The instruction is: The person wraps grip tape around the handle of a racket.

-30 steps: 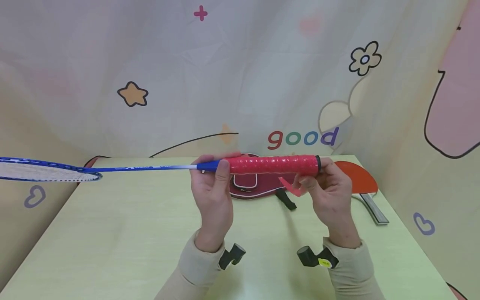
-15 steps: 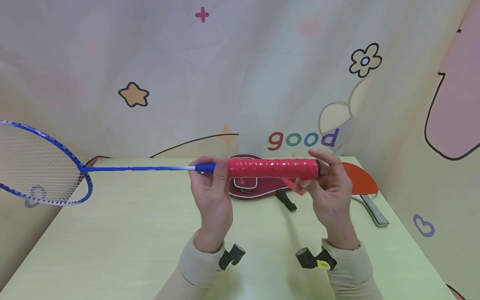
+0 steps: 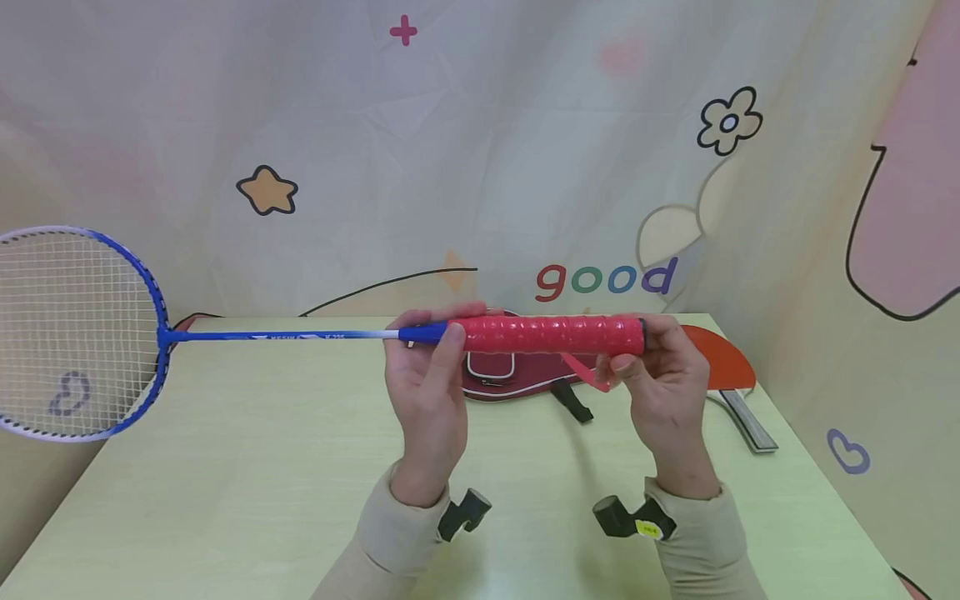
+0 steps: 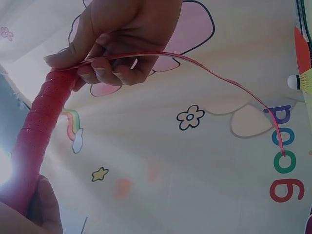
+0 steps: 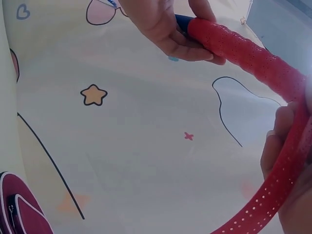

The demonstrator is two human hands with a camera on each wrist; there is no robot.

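Note:
A blue and white badminton racket (image 3: 277, 336) is held level above the table, its strung head at the left and partly out of the head view. Red perforated grip tape (image 3: 555, 335) is wound along its handle. My left hand (image 3: 429, 408) grips the racket where the blue cone meets the wrapped handle, thumb in front. At the butt end, my right hand (image 3: 671, 408) pinches the tape with the thumb against the handle. A loose tape strip (image 5: 253, 209) trails from that hand, curving away in the left wrist view. Some right fingers are hidden behind the handle.
On the pale table (image 3: 247, 483), a maroon bag (image 3: 540, 386) with a black strap (image 3: 573, 402) lies behind the handle. A red table tennis bat (image 3: 723, 360) sits at the right. The left wrist view catches a shuttlecock (image 4: 294, 82) at its edge. Printed curtains stand behind.
The racket has turned about its long axis, so its head went from edge-on to face-on. Both hands stay at nearly the same place; the right fingers lifted, then closed at the butt again.

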